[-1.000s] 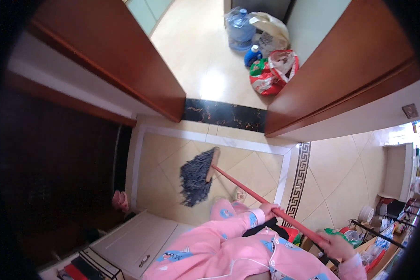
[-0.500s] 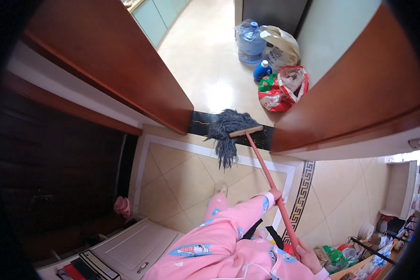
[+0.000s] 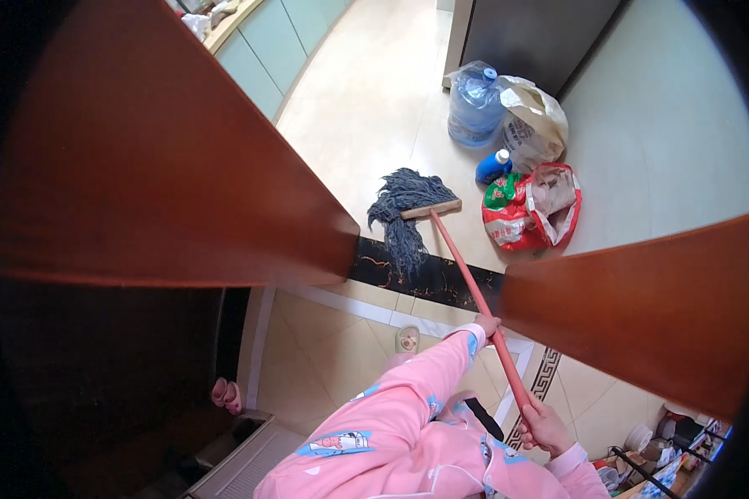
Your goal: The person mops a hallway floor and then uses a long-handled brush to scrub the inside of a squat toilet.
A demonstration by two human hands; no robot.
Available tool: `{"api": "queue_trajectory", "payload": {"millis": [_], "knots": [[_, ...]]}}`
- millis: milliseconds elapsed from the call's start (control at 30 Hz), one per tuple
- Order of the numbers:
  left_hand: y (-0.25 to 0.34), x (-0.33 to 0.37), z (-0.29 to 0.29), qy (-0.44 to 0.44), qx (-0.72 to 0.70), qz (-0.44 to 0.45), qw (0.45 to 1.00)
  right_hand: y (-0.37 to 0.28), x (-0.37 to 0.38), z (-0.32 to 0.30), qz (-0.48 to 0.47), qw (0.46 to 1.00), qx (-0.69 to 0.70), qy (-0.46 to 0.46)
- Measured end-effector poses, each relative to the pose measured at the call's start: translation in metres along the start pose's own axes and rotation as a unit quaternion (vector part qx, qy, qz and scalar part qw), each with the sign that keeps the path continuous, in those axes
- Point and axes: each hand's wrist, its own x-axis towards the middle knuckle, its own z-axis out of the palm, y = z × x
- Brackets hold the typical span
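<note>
A string mop (image 3: 409, 193) with dark grey strands rests on the pale floor just past a black stone threshold (image 3: 424, 277), some strands trailing over it. Its wooden crossbar joins a long pinkish-red handle (image 3: 472, 283) slanting back toward me. Partway down the handle my left hand (image 3: 488, 325) is closed around it. Lower, near the handle's end, my right hand (image 3: 546, 426) wraps it too. Pink patterned sleeves cover both my arms.
Wooden door frame panels (image 3: 175, 166) flank the opening. Beyond it, on the right, stand a large blue water bottle (image 3: 476, 112), a pale bag (image 3: 537, 125), a small blue bottle (image 3: 493, 168) and a red-and-green bag (image 3: 524, 208). Pink slippers (image 3: 226, 395) lie at lower left.
The mop head has moved forward off the threshold onto the floor beyond. I have come closer to the doorway, both hands staying on the handle.
</note>
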Motion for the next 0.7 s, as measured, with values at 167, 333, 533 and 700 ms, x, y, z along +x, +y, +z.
{"api": "queue_trajectory", "payload": {"millis": [167,333,533,700], "knots": [[0.069,0.019,-0.03,-0.046,-0.06,0.0,0.997,-0.068,0.025,0.032,-0.013,0.992,-0.12,0.022],[0.133,0.047,-0.078,-0.043,-0.14,-0.019,0.989,-0.143,0.055,0.056,-0.053,0.965,-0.257,0.002],[0.254,0.035,-0.121,0.036,-0.194,0.014,0.98,-0.244,0.128,0.085,-0.221,0.853,-0.473,-0.018],[0.328,0.084,-0.183,0.053,-0.267,0.064,0.96,-0.344,0.169,0.138,-0.24,0.839,-0.486,-0.053]]}}
